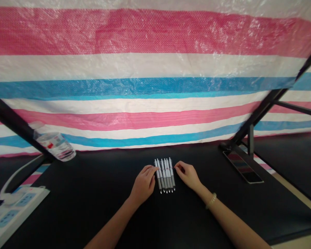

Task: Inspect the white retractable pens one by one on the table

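Several white click pens with grey grips (167, 176) lie side by side in a row on the black table (93, 207), their tips towards me. There is a slightly wider gap after the second pen from the left. My left hand (144, 185) is at the left side of the row, fingers curled, with its index fingertip over the leftmost pens and its thumb tucked below. Curled at the right side, my right hand (189, 176) has its fingertips close beside the rightmost pen; whether they touch it I cannot tell. A beaded bracelet (211, 201) circles the right wrist.
A clear plastic cup (57, 147) leans at the back left by a black frame bar (23, 128). A white power strip (15, 211) with a plugged-in cable is at the left. A phone (243, 167) lies at the right. Behind the table hangs a striped tarp (145, 65).
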The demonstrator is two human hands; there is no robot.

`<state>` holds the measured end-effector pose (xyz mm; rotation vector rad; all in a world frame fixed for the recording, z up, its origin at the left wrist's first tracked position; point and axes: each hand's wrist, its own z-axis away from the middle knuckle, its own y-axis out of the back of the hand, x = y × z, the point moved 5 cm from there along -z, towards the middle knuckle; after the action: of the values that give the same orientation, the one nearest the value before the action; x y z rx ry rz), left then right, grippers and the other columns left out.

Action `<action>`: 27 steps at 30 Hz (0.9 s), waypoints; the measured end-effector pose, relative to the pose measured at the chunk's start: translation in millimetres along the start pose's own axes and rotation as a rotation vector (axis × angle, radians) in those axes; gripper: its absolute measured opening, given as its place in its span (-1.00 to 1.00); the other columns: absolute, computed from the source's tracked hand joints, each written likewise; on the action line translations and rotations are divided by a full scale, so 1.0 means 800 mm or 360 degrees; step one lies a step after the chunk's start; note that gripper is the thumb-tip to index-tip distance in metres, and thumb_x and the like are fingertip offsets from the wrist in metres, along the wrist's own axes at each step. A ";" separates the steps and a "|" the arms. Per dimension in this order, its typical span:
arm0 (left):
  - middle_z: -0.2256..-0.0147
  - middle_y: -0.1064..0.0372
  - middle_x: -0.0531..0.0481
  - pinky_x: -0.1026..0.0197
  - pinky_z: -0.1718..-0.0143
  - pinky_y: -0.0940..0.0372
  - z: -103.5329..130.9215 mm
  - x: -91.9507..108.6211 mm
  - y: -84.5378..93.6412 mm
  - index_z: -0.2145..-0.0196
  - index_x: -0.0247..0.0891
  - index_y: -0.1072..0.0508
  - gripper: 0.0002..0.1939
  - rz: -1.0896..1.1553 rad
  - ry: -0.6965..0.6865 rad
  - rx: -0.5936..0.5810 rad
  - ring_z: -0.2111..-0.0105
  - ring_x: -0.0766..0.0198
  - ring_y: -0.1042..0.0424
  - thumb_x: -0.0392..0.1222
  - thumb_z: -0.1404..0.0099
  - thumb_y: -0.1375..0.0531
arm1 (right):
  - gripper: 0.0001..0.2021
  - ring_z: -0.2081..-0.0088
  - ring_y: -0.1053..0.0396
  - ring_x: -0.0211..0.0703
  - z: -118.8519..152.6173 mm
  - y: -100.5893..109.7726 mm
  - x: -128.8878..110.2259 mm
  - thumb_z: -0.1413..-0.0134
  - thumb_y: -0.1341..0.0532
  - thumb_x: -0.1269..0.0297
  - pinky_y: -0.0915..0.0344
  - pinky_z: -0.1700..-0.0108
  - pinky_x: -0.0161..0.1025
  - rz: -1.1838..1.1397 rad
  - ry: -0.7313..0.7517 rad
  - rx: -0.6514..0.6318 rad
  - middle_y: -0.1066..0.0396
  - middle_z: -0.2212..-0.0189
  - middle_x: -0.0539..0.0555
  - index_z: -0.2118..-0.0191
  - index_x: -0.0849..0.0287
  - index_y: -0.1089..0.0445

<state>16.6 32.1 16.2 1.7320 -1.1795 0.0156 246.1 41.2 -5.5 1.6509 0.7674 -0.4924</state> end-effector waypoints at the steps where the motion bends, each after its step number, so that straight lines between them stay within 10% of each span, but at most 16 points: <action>1: 0.04 -0.50 -0.13 -0.08 -0.09 -0.40 0.000 0.000 0.000 -0.06 -0.21 -0.44 -0.56 -0.0005 -0.0001 0.0004 -0.07 0.06 -0.41 -0.49 -0.30 -0.04 | -0.79 0.49 -0.34 -0.18 0.000 0.000 0.001 -0.23 -0.10 0.20 -0.20 0.38 -0.28 -0.0008 0.0000 -0.0002 -0.39 0.54 -0.02 0.31 0.14 -0.44; 27: 0.07 -0.48 -0.11 -0.14 -0.18 -0.35 0.002 -0.003 -0.002 0.05 -0.19 -0.44 -0.56 -0.0087 -0.0050 -0.0156 -0.12 0.05 -0.34 -0.60 -0.27 -0.02 | -0.74 0.52 -0.26 -0.19 0.002 0.001 0.009 -0.24 -0.11 0.12 -0.17 0.43 -0.27 -0.0305 -0.0027 0.0034 -0.32 0.56 -0.04 0.32 0.14 -0.44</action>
<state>15.7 32.8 13.5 1.6828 -1.1365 -0.1016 251.9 40.7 -10.0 1.5986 0.9156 -0.6509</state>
